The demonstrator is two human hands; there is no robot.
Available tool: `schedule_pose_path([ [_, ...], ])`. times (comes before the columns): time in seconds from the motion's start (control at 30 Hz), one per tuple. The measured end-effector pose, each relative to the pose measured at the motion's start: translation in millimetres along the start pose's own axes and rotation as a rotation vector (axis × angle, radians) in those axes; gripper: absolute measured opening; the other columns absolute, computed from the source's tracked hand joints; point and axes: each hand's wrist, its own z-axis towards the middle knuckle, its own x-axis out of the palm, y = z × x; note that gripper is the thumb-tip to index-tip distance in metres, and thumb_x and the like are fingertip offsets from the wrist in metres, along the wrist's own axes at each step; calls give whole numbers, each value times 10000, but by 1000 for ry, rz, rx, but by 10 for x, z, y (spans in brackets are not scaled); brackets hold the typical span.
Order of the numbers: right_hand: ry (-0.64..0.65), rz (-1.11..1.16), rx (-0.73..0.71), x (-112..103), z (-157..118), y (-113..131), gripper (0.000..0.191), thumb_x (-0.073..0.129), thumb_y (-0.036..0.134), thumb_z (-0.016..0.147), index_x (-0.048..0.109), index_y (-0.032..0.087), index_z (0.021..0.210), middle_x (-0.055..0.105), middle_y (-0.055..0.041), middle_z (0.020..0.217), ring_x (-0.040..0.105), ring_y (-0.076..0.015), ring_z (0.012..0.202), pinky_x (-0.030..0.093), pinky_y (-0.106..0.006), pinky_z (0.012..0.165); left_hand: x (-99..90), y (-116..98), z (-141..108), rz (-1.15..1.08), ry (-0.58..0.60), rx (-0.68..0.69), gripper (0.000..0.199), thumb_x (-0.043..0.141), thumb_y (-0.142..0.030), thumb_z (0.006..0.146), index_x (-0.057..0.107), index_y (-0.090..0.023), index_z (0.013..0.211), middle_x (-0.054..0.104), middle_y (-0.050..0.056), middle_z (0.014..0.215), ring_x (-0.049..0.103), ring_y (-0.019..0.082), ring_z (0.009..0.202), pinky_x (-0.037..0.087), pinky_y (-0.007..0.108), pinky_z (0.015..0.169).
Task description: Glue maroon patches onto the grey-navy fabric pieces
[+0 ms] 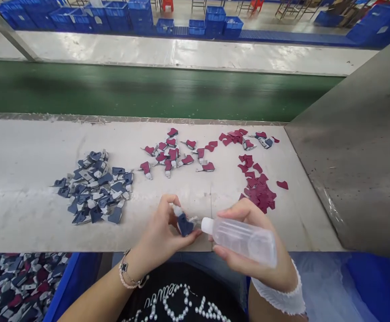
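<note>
My left hand (163,235) pinches a small navy and grey plastic part (184,223) near the front edge of the table. Wrapped round a clear squeeze bottle (245,240) with a white cap is my right hand (258,241). The bottle lies tilted, its nozzle pointing left at the part; whether the tip touches it I cannot tell. Left of my hands is a pile of navy and grey parts (97,188). Beyond them lie several grey parts with maroon tops (173,154). Loose maroon pieces (260,192) are heaped behind my right hand.
A green conveyor belt (131,91) runs behind the white table (20,179). At right rises a metal panel (358,156). A blue bin (69,286) full of mixed parts stands lower left. Blue crates (215,20) line the far side.
</note>
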Motion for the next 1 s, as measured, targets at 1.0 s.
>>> schedule_pose_path([
  [1.0, -75, -564, -285, 317, 75, 297, 151, 662, 213, 790, 518, 232, 835, 613, 14, 692, 616, -150, 518, 470, -278, 471, 1, -81, -124, -207, 29, 27, 443, 738, -64, 723, 427, -265, 966, 542, -87, 734, 483, 51, 567, 395, 116, 509],
])
